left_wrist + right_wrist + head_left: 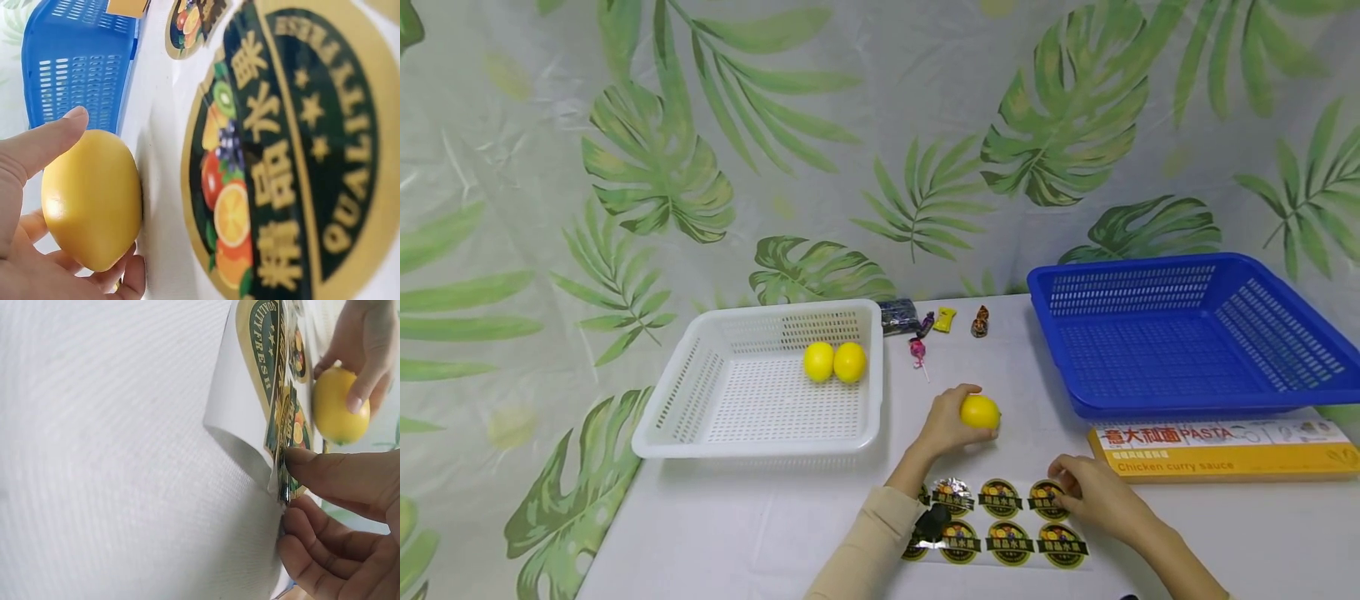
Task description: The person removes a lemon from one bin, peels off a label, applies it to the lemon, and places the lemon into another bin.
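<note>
My left hand (942, 423) grips a yellow lemon (980, 412) on the white table; in the left wrist view the thumb lies over the top of the lemon (94, 200) with fingers curled beneath. A sheet of round fruit stickers (1010, 542), black and gold, lies in front. At its far right corner, my right hand (1101, 496) pinches the edge of a sticker (1045, 498) between thumb and fingers. Close up in the right wrist view, the sheet's edge (240, 440) bends up off the table there. Whether the sticker has parted from its backing I cannot tell.
At left stands a white basket (647, 433) with two lemons (834, 362) inside. A blue basket (1150, 404) sits at right, behind a pasta box (1232, 450). Wrapped candies (944, 320), a lollipop (917, 350) and a dark packet (898, 317) lie at the back.
</note>
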### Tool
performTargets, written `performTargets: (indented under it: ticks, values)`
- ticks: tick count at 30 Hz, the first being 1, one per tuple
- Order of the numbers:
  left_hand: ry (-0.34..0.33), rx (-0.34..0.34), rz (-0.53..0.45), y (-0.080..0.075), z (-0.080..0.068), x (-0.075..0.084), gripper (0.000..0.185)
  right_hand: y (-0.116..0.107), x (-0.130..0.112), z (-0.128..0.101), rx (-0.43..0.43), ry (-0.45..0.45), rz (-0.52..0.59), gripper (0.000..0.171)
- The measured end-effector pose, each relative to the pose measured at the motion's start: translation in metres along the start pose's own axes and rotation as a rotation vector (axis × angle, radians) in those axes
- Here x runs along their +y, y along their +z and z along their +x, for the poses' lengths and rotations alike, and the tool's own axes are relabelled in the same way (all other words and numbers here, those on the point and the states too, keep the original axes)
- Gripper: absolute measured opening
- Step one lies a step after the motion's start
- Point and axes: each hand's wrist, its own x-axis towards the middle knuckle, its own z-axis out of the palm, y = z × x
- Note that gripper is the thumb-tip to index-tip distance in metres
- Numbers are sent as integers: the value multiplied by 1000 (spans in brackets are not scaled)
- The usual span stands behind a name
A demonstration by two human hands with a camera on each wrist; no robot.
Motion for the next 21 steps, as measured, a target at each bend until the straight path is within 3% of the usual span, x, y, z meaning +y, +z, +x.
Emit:
performTargets:
  ticks: [8,15,21]
  values:
    - [7,22,137,-1,-3,5,67,-2,-6,-1,-20,112,-19,35]
    - [20,57,142,-1,-4,9,62,-1,-13,-5,11,215,-44,54]
    - [25,79,146,-2,-3,9,62,1,-14,-5,22,283,28,63]
